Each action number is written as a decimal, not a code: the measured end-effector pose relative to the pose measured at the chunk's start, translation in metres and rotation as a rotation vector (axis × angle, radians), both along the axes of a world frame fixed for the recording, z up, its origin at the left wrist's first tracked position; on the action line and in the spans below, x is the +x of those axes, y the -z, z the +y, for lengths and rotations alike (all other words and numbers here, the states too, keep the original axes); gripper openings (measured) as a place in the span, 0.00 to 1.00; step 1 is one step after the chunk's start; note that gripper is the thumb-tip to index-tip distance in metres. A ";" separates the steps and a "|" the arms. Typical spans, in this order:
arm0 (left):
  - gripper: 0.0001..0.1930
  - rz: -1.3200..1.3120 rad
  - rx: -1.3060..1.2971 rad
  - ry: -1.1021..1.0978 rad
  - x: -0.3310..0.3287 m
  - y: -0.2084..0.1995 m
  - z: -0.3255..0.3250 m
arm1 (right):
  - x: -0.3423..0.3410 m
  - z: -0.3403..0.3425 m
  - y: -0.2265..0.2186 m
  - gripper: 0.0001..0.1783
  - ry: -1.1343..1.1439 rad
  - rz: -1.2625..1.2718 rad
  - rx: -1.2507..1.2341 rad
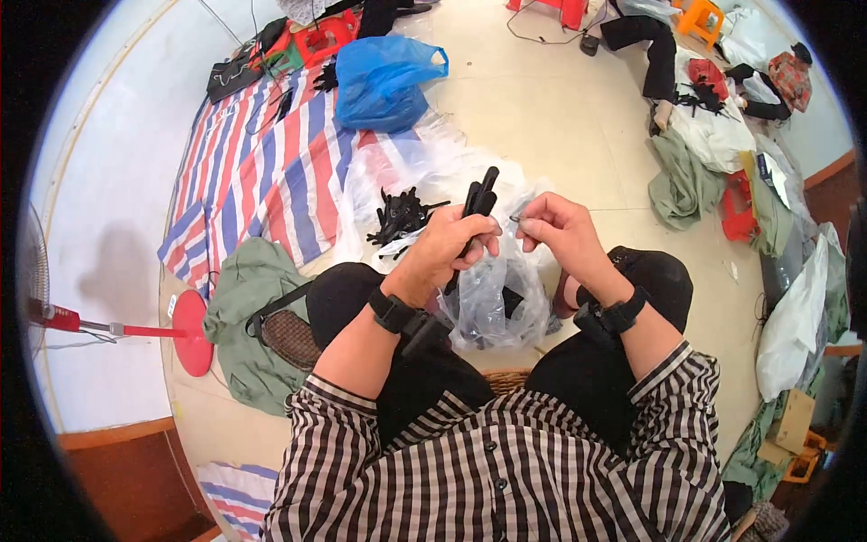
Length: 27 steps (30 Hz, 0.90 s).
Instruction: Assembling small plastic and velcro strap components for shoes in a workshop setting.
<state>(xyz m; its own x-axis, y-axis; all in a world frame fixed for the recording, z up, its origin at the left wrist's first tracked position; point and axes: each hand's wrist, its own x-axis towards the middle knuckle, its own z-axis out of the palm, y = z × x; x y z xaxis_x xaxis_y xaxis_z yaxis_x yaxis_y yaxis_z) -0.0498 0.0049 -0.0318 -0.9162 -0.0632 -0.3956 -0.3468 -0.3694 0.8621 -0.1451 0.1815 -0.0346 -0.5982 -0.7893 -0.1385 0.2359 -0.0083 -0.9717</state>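
Note:
Several long, narrow black pieces with rounded ends [481, 194] stick up out of my left hand [438, 248], whose fingers are wrapped round them. Close by on the right, my right hand [564, 237] is closed in a pinch. A small dark tip [515, 218] shows at its fingertips, too small to name. Beneath both hands, between my knees, sits a clear plastic bag [479, 312] with something dark inside. A heap of thin black pieces [402, 217] lies on clear plastic sheeting, left of my left hand.
A blue plastic bag [384, 81] stands on a striped tarp [271, 172] at the far left. Beside my left knee lies green cloth [257, 361], near a fan's red base [192, 332]. White bags [713, 135], green cloth and a red stool [739, 206] line the right.

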 end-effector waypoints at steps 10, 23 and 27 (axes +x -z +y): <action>0.07 0.019 0.143 0.068 0.003 -0.005 0.010 | 0.009 0.003 -0.007 0.09 0.024 1.003 0.010; 0.07 0.091 0.216 0.043 0.007 -0.005 0.007 | 0.017 0.001 -0.012 0.13 -0.009 0.615 0.035; 0.13 0.178 0.216 0.005 0.005 -0.005 0.007 | 0.013 0.001 -0.012 0.11 0.102 0.334 -0.008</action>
